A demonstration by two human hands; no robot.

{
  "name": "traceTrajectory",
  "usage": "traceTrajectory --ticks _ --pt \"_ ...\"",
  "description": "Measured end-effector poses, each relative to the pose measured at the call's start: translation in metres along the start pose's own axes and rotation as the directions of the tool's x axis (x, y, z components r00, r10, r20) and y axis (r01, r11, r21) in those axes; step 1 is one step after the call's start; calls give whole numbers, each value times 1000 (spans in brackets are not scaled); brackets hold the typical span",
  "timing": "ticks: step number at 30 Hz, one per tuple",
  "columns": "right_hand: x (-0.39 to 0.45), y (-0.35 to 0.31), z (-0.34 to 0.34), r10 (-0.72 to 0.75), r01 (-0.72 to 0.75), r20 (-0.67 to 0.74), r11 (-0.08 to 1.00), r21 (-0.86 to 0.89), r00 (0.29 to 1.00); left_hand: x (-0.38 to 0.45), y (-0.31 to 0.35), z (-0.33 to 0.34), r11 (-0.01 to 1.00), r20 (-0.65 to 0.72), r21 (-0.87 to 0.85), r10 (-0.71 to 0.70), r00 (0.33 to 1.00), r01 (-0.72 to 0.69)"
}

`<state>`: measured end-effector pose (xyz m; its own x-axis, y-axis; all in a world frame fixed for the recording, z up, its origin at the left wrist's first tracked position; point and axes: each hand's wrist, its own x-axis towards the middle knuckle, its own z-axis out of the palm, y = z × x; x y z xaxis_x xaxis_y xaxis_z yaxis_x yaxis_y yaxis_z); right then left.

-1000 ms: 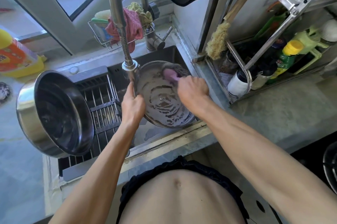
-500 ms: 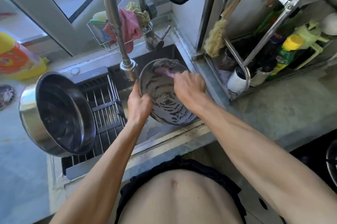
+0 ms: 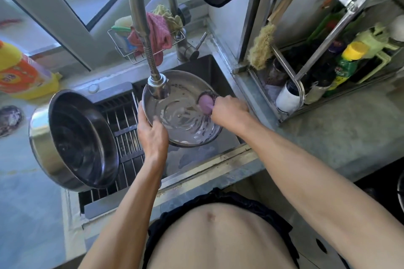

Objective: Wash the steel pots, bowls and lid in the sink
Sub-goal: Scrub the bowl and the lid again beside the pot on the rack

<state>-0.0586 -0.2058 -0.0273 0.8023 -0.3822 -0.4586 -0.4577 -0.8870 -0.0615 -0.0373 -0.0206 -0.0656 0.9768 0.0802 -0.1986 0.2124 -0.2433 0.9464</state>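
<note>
A soapy steel bowl (image 3: 182,113) hangs tilted over the dark sink (image 3: 216,67), just under the faucet head (image 3: 157,88). My left hand (image 3: 153,133) grips its near left rim, thumb inside. My right hand (image 3: 229,110) holds a purple scrub pad (image 3: 205,103) and presses it against the bowl's inner right side. A large steel pot (image 3: 74,139) lies on its side on the black drain rack (image 3: 124,128) at the left, its opening facing right.
A wire caddy (image 3: 140,47) with cloths and sponges hangs behind the faucet. An orange and yellow detergent bottle (image 3: 19,74) stands at the far left. A metal shelf (image 3: 306,76) with bottles and a brush stands to the right of the sink.
The bowl has tipped flatter, its opening now facing up more. My right hand with the pad has slid from the bowl's top edge to its right side. The left grip holds.
</note>
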Motion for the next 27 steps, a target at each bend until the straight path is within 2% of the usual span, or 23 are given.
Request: traceTrajectory --ticks 3,5,8,10,12,14,16,18,19,21,23,25,27 --pt "-2 -3 -2 77 -102 198 987 122 977 4 -8 -7 1000 -24 -25 6 1000 -7" --pt "-3 2 -2 52 -95 223 978 188 973 11 -7 -11 999 -29 -37 6 1000 -7" --pt "-4 12 3 -73 48 81 960 274 994 27 -10 -15 986 3 -64 -152 988 152" --pt "-6 18 5 -122 136 -71 962 236 990 28 -14 -17 952 68 -87 -287 956 292" --pt "-4 19 8 -72 104 -152 972 212 986 22 -21 -16 928 126 -87 -351 928 363" --pt "-3 14 13 2 30 -125 966 258 992 12 -26 -13 931 155 -107 -332 930 350" --pt "-2 4 22 14 15 -70 914 405 997 5 -30 -6 933 193 -128 -310 931 337" --pt "-6 -12 28 -43 44 -16 786 617 999 2 -29 3 924 225 -170 -302 927 342" --pt "-10 -19 31 -109 93 -17 742 664 994 3 -27 6 918 228 -195 -299 927 344" --pt "-18 -24 32 -259 196 -4 723 663 966 7 -21 7 912 235 -227 -289 928 342" --pt "-21 -17 17 -356 213 117 758 617 927 11 -17 3 921 274 -221 -256 927 320" --pt "-18 -9 -6 -372 232 222 847 478 902 10 -19 1 921 298 -201 -267 917 334" --pt "-10 -4 -18 -302 219 160 891 398 940 6 -23 1 921 299 -191 -275 914 340"
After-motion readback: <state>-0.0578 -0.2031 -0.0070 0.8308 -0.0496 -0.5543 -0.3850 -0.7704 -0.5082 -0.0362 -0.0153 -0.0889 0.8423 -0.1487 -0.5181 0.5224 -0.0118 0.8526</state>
